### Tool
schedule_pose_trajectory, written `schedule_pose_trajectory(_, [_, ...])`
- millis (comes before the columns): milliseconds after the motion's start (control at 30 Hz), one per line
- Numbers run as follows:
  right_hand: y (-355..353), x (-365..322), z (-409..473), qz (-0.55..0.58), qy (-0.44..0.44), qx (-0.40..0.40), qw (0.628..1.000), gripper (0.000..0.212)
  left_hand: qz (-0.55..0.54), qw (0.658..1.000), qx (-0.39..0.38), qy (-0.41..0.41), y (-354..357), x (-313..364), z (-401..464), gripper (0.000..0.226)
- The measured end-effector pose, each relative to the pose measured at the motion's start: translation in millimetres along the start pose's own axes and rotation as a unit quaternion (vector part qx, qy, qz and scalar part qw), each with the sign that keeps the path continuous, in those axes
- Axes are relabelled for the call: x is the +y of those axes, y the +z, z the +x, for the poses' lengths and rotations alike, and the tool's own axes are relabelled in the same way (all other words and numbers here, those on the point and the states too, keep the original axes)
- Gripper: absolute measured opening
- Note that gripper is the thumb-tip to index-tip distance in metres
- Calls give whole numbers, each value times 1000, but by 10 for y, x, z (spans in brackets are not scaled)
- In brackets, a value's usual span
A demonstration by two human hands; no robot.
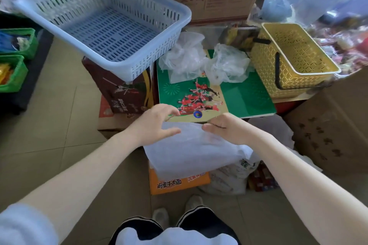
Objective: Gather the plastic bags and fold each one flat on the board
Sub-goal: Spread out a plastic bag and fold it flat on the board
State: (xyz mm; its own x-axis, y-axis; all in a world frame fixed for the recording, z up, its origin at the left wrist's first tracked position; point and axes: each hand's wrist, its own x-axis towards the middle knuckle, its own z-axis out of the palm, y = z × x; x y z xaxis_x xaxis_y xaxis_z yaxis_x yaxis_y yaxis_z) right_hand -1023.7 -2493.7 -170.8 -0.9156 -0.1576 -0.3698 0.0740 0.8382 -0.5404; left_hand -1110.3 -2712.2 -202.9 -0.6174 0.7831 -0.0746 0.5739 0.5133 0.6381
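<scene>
- I see the left hand [157, 123] at centre frame, fingers and thumb spread in an open curve over the top left edge of a white plastic bag [195, 153]; I cannot tell whether the fingertips touch the film.
- The right hand [225, 128] pinches the bag's top edge just right of centre, fingers curled with the thumb against them.
- The bag hangs between the hands, in front of the near edge of the green board [245, 97]; its lower edge drapes over an orange carton [177, 183] below.
- Two crumpled clear bags [185, 55] [227, 63] lie touching at the far end of the board, leaving the near half of its surface bare.
- A blue basket [111, 24] fills the upper left, overhanging a dark red box [123, 93] beside the board's left edge.
- A yellow basket [294, 59] sits against the board's right edge.
- A brown cardboard box [334, 131] stands near the right forearm at right of frame.
- Tiled floor [49, 121] lies open at left of frame.
</scene>
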Motion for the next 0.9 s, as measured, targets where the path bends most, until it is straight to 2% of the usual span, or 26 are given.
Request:
schedule_pose_trajectory(67, [-8,-68,7,3,-28,3,1000,48,-63,995,-64,36,62,166,108,13])
schedule_pose_trajectory(100, [-19,-82,-8,4,-43,9,999,47,-103,991,-86,28,91,193,132,11])
schedule_pose_trajectory(200, [-61,-44,-81,7,-58,22,998,31,-168,977,-129,2,122,161,125,18])
schedule_pose_trajectory(267, [-80,38,-154,10,-48,14,999,32,-165,976,-141,3,125,97,99,21])
schedule_pose_trajectory(333, [-74,167,-226,-6,-26,-5,1000,38,-145,983,-114,6,122,17,69,20])
schedule_pose_trajectory(433, [-30,410,-329,-21,28,-9,999,29,-115,993,-15,-13,112,-139,8,18])
schedule_pose_trajectory(500, [-10,551,-398,-7,71,11,997,25,-111,993,11,-34,94,-271,-60,21])
schedule_pose_trajectory(567, [4,673,-453,53,101,58,992,28,-109,993,10,-39,104,-405,-135,16])
schedule_pose_trajectory(633, [26,748,-482,189,117,132,966,28,-121,992,16,-42,116,-468,-203,10])
schedule_pose_trajectory(667, [45,761,-484,274,118,167,940,25,-132,990,22,-43,121,-487,-222,9])
schedule_pose_trajectory(767, [115,719,-426,534,88,222,811,13,-141,989,49,-24,131,-462,-226,29])
schedule_pose_trajectory(800, [117,706,-406,588,76,226,773,11,-140,988,56,-17,130,-448,-220,33])
schedule_pose_trajectory(833, [108,698,-393,612,70,230,754,12,-135,989,63,-12,123,-439,-212,36])
schedule_pose_trajectory(867, [94,696,-395,612,72,233,752,15,-130,989,69,-8,112,-438,-207,37])
schedule_pose_trajectory(900, [85,701,-402,589,80,239,768,18,-121,990,74,-5,103,-449,-202,36])
